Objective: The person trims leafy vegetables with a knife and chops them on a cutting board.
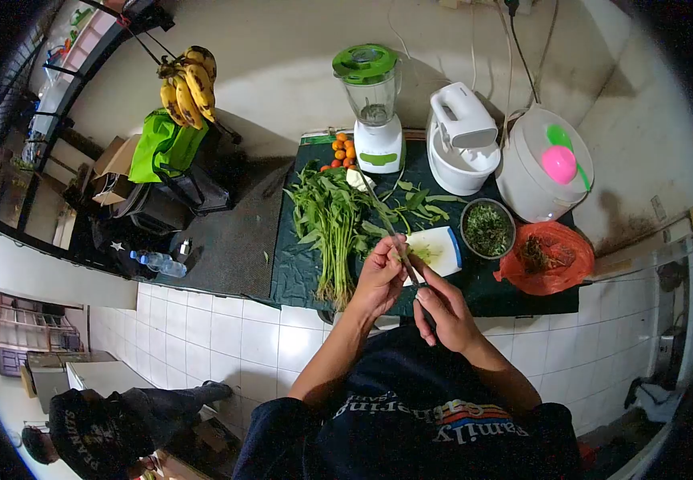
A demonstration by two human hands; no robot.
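Dark green cloth [292, 282] covers the table across the middle of the frame, with pale tiles [260, 342] below it and a blender [377, 154] at its back edge. Near the table's front edge we have both hands raised, close together. Our left hand [377, 286] is partly closed, its fingertips pinching a bit of green stem [395, 256] just at the knife. Our right hand [446, 310] is curled round the handle of the knife [408, 267], its thumb and fingers drawn in.

The relation that matters is a narrow one: the stem lies just to the upper left of our right hand — and within our left fingertips, so the left is the nearer hand. The blade's long axis slants from our right hand toward the upper left, passing beside those fingertips; we cannot tell exactly where its tip ends. Just behind the hands is the white board [445, 254], and left of them the bundle of greens [332, 216] lies lengthwise, roots toward us. The bowl [487, 257] of cut leaves sits to the right.
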